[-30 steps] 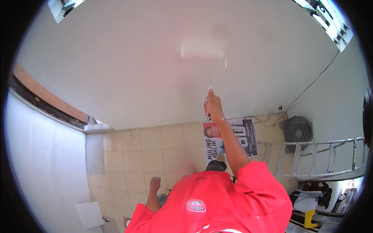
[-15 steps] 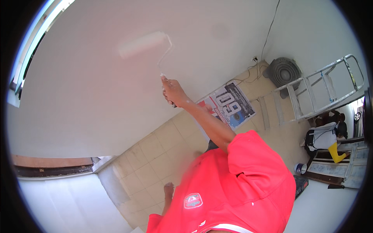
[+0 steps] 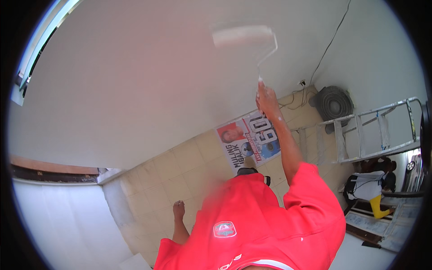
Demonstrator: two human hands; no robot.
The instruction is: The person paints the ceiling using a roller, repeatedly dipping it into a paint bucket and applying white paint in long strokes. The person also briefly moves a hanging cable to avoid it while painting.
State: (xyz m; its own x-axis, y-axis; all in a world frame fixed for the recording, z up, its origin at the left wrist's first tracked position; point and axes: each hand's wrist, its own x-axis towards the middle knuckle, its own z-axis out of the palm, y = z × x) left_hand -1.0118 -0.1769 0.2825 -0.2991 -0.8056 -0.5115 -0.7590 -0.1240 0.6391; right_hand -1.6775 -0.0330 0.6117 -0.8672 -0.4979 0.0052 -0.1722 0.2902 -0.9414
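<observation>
Right fingers (image 3: 261,91) clasp paint roller (image 3: 245,36) — pale wall (image 3: 148,81) beyond them, tiled floor (image 3: 168,173) below, ladder (image 3: 339,144) rightward. Left fingers (image 3: 179,205) — can't make out their state.

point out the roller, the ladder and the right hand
Roller (image 3: 243,36): head view, on the middle of its white sleeve
Ladder (image 3: 340,140): head view, on one of its rungs
Right hand (image 3: 269,103): head view, on the back of the hand

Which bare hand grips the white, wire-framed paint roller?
The bare right hand, raised before the pale wall, grips the white paint roller; the left hand hangs low, apart.
</observation>
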